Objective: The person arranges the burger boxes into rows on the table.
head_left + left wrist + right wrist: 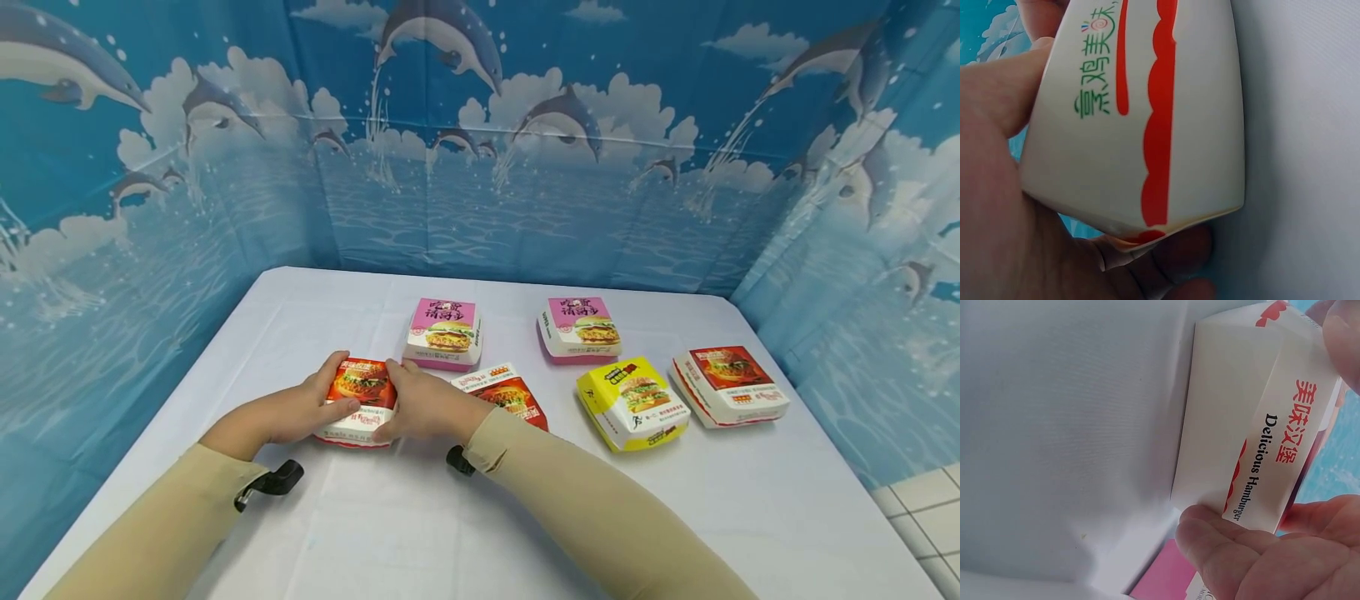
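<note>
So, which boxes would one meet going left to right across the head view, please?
Held red box, left pink box, partly hidden red box, right pink box, yellow box, rightmost red box.

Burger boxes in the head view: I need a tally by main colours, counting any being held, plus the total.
Red-and-white boxes: 3, counting the held one
Pink-and-white boxes: 2
Yellow-and-white box: 1
Total: 6
</note>
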A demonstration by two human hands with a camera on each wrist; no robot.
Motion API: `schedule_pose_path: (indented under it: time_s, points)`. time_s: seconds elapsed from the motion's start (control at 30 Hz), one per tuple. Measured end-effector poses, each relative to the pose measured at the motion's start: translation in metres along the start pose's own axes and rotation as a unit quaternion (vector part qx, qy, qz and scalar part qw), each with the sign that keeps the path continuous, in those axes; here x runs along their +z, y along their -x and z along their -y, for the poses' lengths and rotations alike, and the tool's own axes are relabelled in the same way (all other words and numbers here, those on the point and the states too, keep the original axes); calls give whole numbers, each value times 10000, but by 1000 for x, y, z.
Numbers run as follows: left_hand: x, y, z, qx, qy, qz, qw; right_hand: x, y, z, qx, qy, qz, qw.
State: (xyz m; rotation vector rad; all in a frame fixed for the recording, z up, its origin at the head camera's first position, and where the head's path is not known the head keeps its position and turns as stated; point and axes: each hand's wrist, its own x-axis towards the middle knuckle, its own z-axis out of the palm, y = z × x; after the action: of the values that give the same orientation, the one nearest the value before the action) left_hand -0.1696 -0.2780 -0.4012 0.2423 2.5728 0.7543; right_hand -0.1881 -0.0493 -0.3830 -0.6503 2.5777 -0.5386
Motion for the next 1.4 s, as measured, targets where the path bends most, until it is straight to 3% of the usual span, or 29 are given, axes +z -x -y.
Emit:
schedule_pose_path:
  time_s: [0.43,1.4]
  points:
    - [2,7,0,23,-407,-32,9992,2,1,0,-13,20,-4,10000]
    - [3,5,2,80,-226,-115,9996,-1,0,-3,-146,58,-32,9999]
